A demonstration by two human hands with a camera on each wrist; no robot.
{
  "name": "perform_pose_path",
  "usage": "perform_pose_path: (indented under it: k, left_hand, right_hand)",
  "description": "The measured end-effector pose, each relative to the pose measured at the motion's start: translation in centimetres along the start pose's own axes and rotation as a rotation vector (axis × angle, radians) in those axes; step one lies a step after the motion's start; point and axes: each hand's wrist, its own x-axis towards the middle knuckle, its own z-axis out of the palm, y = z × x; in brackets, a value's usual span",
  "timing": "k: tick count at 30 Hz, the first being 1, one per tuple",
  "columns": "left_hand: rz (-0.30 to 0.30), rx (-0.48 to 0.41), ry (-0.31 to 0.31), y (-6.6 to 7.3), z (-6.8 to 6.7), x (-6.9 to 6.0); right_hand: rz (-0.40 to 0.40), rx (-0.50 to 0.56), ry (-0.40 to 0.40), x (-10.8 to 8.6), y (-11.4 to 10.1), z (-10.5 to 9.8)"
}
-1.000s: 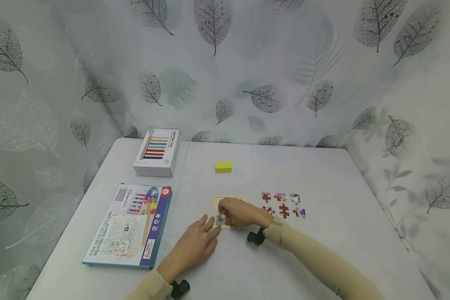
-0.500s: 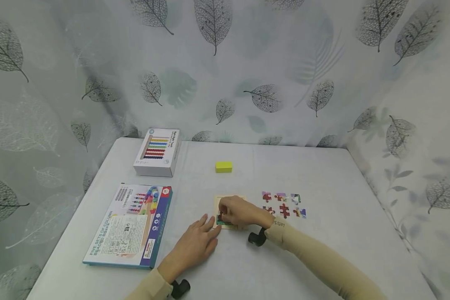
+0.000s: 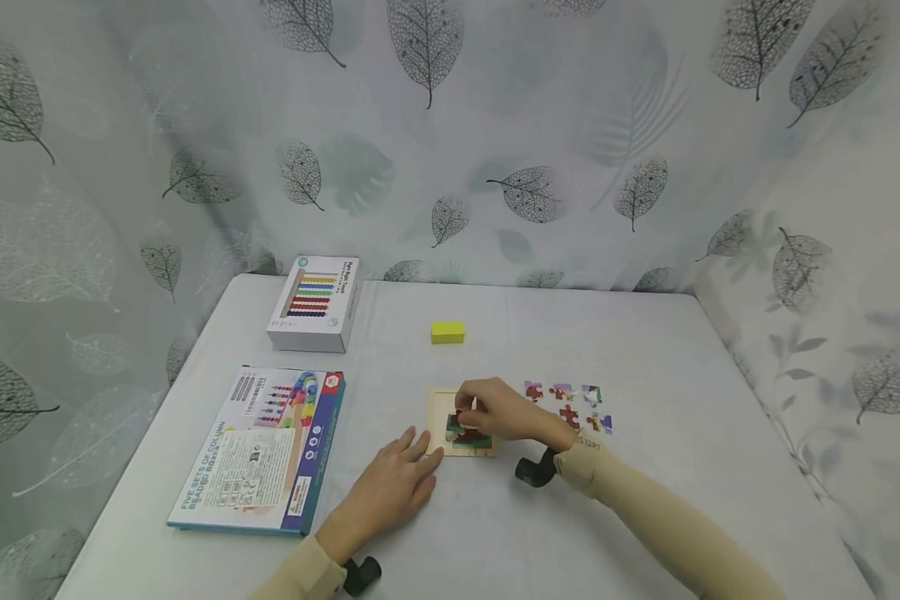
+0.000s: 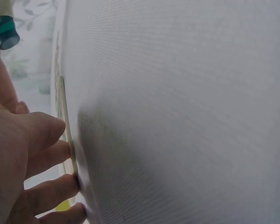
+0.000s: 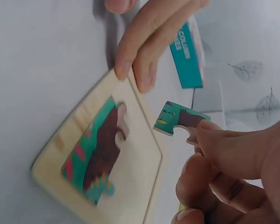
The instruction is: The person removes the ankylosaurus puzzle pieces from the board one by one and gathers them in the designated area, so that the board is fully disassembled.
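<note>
Grey leaf-printed backdrop (image 3: 390,108) encloses the work area on my head feed. Before it stands the white counter (image 3: 607,333), which carries every item listed below.

Flat box (image 3: 258,450) with printed beads: lies to the left of the hands. White box (image 3: 313,304): lies behind the flat box, farther from the person.

Left grip (image 3: 387,479): fingers spread, grasping nothing; I see its fingertips touching the wooden tray (image 5: 81,119) at the near left corner. Right grip (image 3: 506,408): thumb and fingers pinch one jigsaw piece, specified last.

The tray lies flat. Joined pieces (image 5: 102,149) occupy its near side; bare wood shows beyond them.

Yellow block (image 3: 447,333): rests beyond the tray, well apart from it. Loose pieces (image 3: 568,415): spread to the tray's right, some possibly hidden by the right wrist.

Held jigsaw piece (image 5: 177,117): green and brown, apparently raised over the tray. Handling, in my judgement: light, stiff and thin, probably wood; smooth on the printed face, so it could twist in a loose pinch. Narrow necks at the knobs are likely the weakest points. Take hold by opposite edges across the broad body, keep the notch uncovered, and apply low force.
</note>
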Motion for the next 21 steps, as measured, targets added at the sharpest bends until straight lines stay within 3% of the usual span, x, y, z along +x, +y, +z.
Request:
perform_pose_path:
  k: [8,16,21]
  left_hand:
    - [-0.011,0.0,-0.002,0.3,-0.2,0.0]
    - [-0.01,-0.006,0.005,0.2,-0.1,-0.1]
    - [-0.011,-0.01,0.005,0.2,-0.1,-0.1]
  right_hand:
    - [0.12,0.021,0.004,-3.8,2.5,-1.6]
    - [0.161,0.008,-0.083,-7.7,4.7,-2.3]
    - [0.184,-0.006,-0.085,-9.1,5.5,-2.5]
